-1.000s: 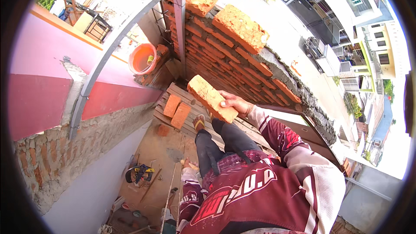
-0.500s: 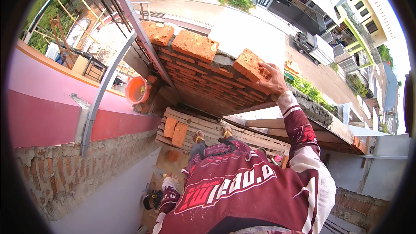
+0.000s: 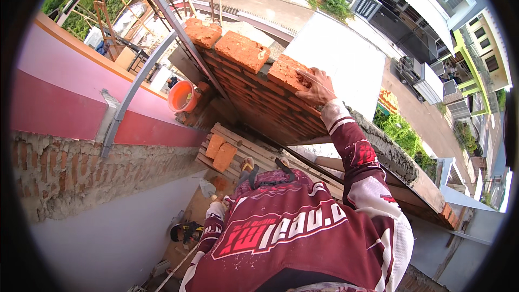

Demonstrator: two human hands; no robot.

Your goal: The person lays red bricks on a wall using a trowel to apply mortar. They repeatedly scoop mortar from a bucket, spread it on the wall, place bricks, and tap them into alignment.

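My right hand (image 3: 318, 90) grips the right end of an orange brick (image 3: 286, 71) on top of the brick wall (image 3: 254, 94). To its left, across a narrow mortar gap, sits a second brick (image 3: 242, 51), and a third brick (image 3: 203, 33) stands beyond that by the metal post. My left hand (image 3: 218, 201) hangs low at my left side, closed, with the grey blade of a trowel (image 3: 207, 187) showing just beyond it. The sleeve and the small size of the hand partly hide its grip.
Below the wall lies a plank platform (image 3: 238, 136) with two loose bricks (image 3: 224, 157) by my feet. An orange bucket (image 3: 183, 97) stands at the wall's left end. A curved grey pipe (image 3: 132, 97) runs along the pink wall (image 3: 59, 113). Beyond the wall is a street far below.
The right hand has slid the brick left, narrowing the gap to its neighbour. The left hand has risen slightly, and the trowel blade now shows. The view has shifted.
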